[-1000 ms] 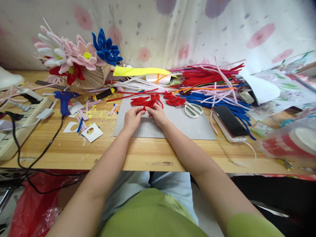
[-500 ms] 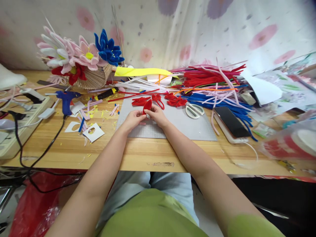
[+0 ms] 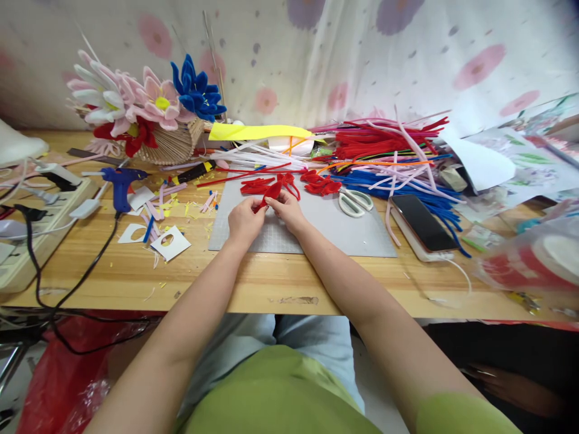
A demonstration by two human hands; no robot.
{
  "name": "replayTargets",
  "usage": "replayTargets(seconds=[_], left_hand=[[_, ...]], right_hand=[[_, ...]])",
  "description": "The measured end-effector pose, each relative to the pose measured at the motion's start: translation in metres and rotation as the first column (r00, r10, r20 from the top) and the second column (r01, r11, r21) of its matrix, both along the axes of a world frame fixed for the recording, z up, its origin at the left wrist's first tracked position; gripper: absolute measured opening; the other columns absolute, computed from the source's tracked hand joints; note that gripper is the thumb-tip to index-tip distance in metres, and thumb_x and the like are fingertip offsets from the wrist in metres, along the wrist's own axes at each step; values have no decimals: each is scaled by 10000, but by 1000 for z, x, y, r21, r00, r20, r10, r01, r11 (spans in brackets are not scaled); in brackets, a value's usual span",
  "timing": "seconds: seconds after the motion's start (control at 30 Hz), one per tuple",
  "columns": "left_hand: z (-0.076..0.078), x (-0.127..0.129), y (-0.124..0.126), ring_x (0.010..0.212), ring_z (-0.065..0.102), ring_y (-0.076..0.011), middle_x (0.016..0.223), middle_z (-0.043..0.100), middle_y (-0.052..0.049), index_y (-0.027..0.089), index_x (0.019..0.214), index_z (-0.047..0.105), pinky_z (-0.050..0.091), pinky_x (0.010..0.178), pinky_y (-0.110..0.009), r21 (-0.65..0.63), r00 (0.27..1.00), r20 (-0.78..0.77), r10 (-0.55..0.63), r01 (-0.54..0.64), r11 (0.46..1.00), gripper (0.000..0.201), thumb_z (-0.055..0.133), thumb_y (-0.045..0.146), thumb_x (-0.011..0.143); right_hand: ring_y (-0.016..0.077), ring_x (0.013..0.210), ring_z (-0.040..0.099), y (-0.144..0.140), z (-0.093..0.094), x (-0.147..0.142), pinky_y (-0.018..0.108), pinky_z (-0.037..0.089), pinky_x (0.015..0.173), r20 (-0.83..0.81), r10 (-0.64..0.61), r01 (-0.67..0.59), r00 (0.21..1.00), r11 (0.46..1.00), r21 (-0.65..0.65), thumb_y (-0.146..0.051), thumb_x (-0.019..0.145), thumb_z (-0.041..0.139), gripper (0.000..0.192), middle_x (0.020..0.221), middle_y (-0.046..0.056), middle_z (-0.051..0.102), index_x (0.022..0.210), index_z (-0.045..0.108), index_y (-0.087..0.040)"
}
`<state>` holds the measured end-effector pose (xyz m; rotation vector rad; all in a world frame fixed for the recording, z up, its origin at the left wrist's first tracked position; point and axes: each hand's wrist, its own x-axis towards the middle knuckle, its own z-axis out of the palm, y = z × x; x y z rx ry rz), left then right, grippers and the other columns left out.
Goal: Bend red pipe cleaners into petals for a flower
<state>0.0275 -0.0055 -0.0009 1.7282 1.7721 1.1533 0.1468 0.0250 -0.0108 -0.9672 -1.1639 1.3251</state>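
Both my hands meet over the grey cutting mat (image 3: 344,232), and between them I pinch one red pipe-cleaner petal (image 3: 269,194), a folded loop of fuzzy wire. My left hand (image 3: 243,220) has its grip closed on the petal's lower end; my right hand (image 3: 286,208) has thumb and fingertips narrowed on the same end from the other side, so the petal sticks up and away from me, just above the mat.

Judging by what lies around, the work seems partway: several finished red petals (image 3: 289,182) already rest in a loose row at the far edge of the mat, and the one in my fingers looks shaped but not yet joined to anything. The big heap of straight pipe cleaners (image 3: 389,154), red, blue, pink and white, suggests plenty is left to bend.

The wooden desk (image 3: 253,283) is crowded. White-handled scissors (image 3: 355,202) lie on the mat to my right, a dark phone (image 3: 423,222) just beyond its edge. To my left sit a blue glue gun (image 3: 120,182), paper offcuts (image 3: 168,242) and a power strip (image 3: 40,211). A basket of finished flowers (image 3: 145,111) stands at the back, before a flower-printed cloth (image 3: 344,54) that hangs as a backdrop
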Motion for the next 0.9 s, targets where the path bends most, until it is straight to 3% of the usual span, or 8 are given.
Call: replayTargets(seconds=[0.1, 0.2, 0.27, 0.33, 0.43, 0.6, 0.73, 0.9], left_hand=[[-2, 1, 5, 672, 630, -173, 720, 695, -38, 178, 725, 673, 460, 683, -310, -99, 960, 279, 11, 17, 995, 119, 684, 275, 657], [1, 0, 9, 631, 636, -164, 637, 672, -32, 142, 654, 644, 483, 636, -297, -255, 804, 590, 69, 105, 961, 170, 755, 212, 547], [3, -1, 10, 619, 640, -161, 603, 659, -30, 130, 622, 624, 491, 613, -286, -311, 715, 691, 104, 164, 936, 229, 792, 189, 479], [6, -2, 9, 601, 637, -151, 586, 652, -28, 121, 615, 619, 491, 594, -271, -320, 692, 715, 101, 196, 927, 264, 809, 182, 443], [7, -3, 6, 577, 627, -136, 583, 649, -27, 112, 640, 626, 486, 573, -252, -315, 726, 684, 70, 208, 926, 283, 814, 201, 448], [10, -4, 3, 604, 638, -145, 642, 663, -39, 115, 689, 623, 483, 530, -238, -322, 755, 655, 3, 276, 906, 246, 779, 246, 551], [16, -4, 3, 547, 620, -132, 571, 633, -35, 115, 622, 573, 492, 515, -239, -376, 728, 683, 50, 293, 879, 183, 735, 199, 625], [17, -6, 5, 486, 595, -122, 534, 625, -46, 122, 587, 526, 501, 497, -246, -422, 687, 722, 82, 344, 838, 221, 734, 183, 627]], right_hand=[[83, 602, 427, 0, 0, 0, 214, 285, 494, -21, 19, -19, 1000, 1000, -2, -447, 535, 731, 397, 673, -23, 530, 749, 538, -173], [63, 547, 387, 0, -1, 2, 210, 256, 474, -26, 63, -63, 998, 998, 9, -434, 542, 734, 386, 649, -35, 520, 744, 545, -165], [47, 501, 348, 0, -2, 4, 209, 233, 456, -10, 105, -105, 994, 994, 20, -428, 563, 725, 366, 625, -46, 509, 741, 551, -160], [37, 472, 320, 1, -3, 5, 209, 221, 443, 10, 136, -136, 991, 990, 30, -427, 581, 716, 354, 607, -55, 499, 741, 553, -157], [34, 461, 317, 2, -3, 8, 207, 232, 437, 44, 150, -152, 988, 988, 42, -428, 598, 709, 350, 595, -61, 491, 750, 554, -154], [42, 469, 349, 2, -3, 11, 205, 259, 440, 115, 194, -200, 974, 979, 43, -414, 634, 689, 320, 580, -61, 478, 753, 549, -152], [55, 494, 414, 1, -1, 13, 203, 311, 454, 147, 234, -242, 961, 969, 42, -449, 650, 677, 342, 603, -54, 490, 776, 543, -161], [46, 452, 375, 4, -1, 13, 198, 284, 412, 90, 70, -72, 993, 997, 23, -530, 652, 647, 392, 593, -66, 474, 791, 514, -188]])
